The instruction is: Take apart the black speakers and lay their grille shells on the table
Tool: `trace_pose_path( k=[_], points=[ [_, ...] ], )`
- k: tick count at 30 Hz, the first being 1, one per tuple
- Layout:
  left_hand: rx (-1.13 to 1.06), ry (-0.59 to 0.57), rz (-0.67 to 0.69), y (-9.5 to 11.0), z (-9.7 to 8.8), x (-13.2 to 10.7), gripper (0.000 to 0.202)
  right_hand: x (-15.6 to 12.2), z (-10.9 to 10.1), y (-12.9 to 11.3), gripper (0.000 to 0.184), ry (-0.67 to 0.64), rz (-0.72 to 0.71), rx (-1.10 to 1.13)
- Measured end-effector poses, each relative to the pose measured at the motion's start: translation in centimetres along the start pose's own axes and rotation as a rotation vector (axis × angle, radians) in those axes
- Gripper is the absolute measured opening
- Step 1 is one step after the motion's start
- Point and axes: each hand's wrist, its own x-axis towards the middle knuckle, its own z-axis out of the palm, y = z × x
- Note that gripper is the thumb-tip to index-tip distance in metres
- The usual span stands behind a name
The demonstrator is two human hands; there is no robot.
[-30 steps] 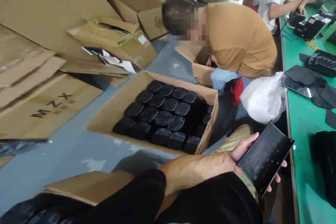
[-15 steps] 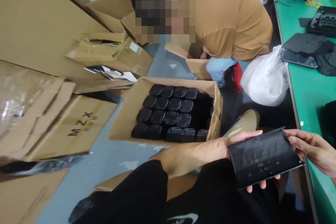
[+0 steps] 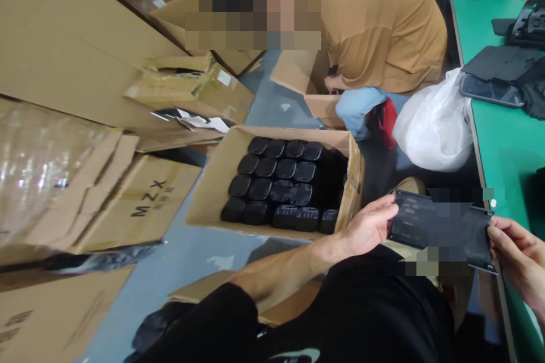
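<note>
A flat, black rectangular plastic panel (image 3: pixel 411 221) spans the space between my two hands, above my lap; its middle is blurred out. My left hand (image 3: pixel 372 224) pinches the panel's left end, thumb on top. At the opposite end, my right hand (image 3: pixel 517 255) grips the right edge between thumb and fingers. Left of my hands, an open cardboard box (image 3: pixel 208 198) on the floor holds rows of black plastic parts (image 3: pixel 266 167) with rounded corners. Some of those at its right side sit in dark shadow.
A green workbench (image 3: pixel 498 164) runs along the right, with dark devices (image 3: pixel 494 91) on it. A white plastic bag (image 3: pixel 434 125) hangs or rests beside its edge. Ahead, a person in a brown shirt (image 3: pixel 383 28) bends over another box (image 3: pixel 293 71). Cardboard boxes (image 3: pixel 166 193) stand at left.
My left hand has shifted from beneath the panel to its left end. The panel is now turned, with its face angled differently, and the view has moved slightly.
</note>
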Motion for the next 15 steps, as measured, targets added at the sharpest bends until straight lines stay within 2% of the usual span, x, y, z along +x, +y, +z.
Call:
trace_pose_path(
  k=[4,10,15],
  points=[
    [0.179,0.031,0.082,-0.27,0.61,0.14,0.052,-0.13,0.25,-0.06,0.052,0.023,0.039,0.017],
    [0.268,-0.010,0.085,0.06,0.55,0.64,0.065,-0.32,0.58,-0.14,0.059,0.081,0.037,0.011],
    [0.386,0.001,0.108,0.05,0.15,0.65,0.060,0.12,0.48,0.37,0.060,0.078,0.035,0.018]
  ],
)
